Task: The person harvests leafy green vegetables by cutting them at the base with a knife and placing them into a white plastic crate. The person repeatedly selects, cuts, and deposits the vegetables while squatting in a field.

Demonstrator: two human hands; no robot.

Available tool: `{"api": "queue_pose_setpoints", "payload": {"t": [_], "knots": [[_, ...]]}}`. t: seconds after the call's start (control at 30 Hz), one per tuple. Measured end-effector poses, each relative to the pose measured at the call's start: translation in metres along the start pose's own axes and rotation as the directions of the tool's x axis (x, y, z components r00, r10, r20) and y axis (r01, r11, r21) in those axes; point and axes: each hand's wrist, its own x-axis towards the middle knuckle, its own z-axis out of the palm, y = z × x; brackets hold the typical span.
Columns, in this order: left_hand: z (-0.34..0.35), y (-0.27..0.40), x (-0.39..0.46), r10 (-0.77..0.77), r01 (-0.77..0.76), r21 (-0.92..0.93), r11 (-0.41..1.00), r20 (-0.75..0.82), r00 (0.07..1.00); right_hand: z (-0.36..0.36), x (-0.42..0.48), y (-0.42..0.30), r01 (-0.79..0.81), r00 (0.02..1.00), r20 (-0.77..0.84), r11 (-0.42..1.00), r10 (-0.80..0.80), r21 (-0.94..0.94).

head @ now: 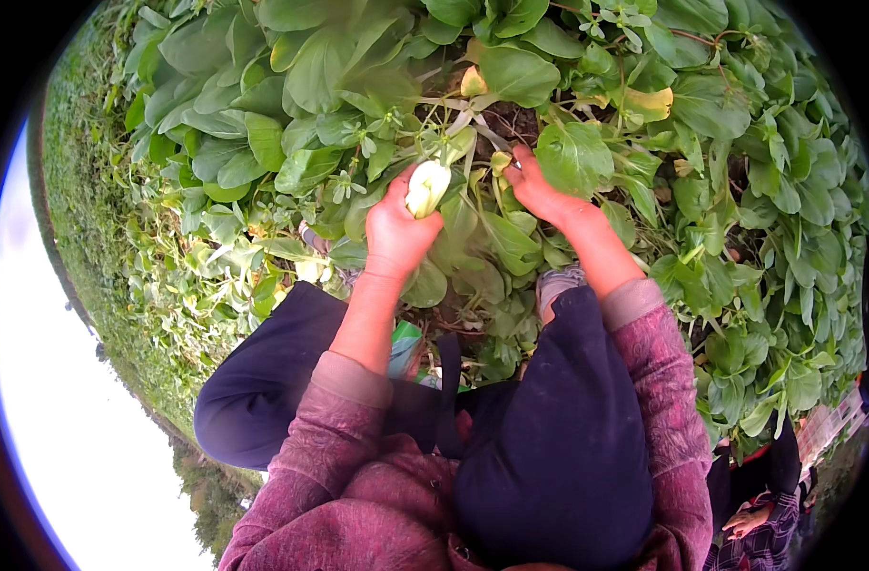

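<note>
My left hand [402, 227] is closed around a head of pak choi [429, 187]. Its pale, rounded base points up out of my fist, while its leaves hang below, partly hidden by the hand. To the right, my right hand [540, 187] is low among the leaves with its fingers curled. A small tool with a light, metal-looking part [516, 165] shows at those fingers; most of it is hidden, so its exact kind is unclear. Pale cut-looking stalks and yellowed leaves [474, 83] lie just beyond both hands.
Dense leafy pak choi plants [713, 93] surround me, with weeds between them. My bent knees [556, 442] and a shoe [559, 282] are close below my hands. A green-and-white plastic bag [404, 346] lies between my legs. Another person's hand [748, 521] and a crate [831, 428] appear lower right.
</note>
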Motion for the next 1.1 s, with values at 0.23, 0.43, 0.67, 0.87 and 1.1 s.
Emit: {"api": "queue_pose_setpoints", "payload": {"t": [0.23,0.43,0.67,0.87,1.1], "knots": [[0.004,0.004,0.005,0.013,-0.034,0.180,0.983,0.116,0.993,-0.035,0.024,-0.032,-0.492,0.869,0.480,0.113,0.115,0.863],[0.004,0.009,0.004,-0.073,0.041,0.325,0.945,0.090,0.993,0.067,-0.008,0.018,-0.119,0.962,0.168,-0.880,-0.217,-0.459],[0.010,-0.007,-0.004,0.057,-0.053,0.102,0.993,-0.035,0.998,0.060,0.014,0.019,-0.131,0.960,0.160,-0.871,-0.231,-0.473],[0.006,-0.003,0.000,0.137,-0.151,-0.150,0.977,-0.102,0.985,0.059,0.001,0.024,-0.118,0.943,0.234,-0.895,-0.237,-0.429],[0.004,-0.011,0.010,-0.016,0.016,0.018,1.000,-0.019,1.000,0.041,0.011,0.030,-0.180,0.968,0.085,-0.890,-0.236,-0.418]]}}
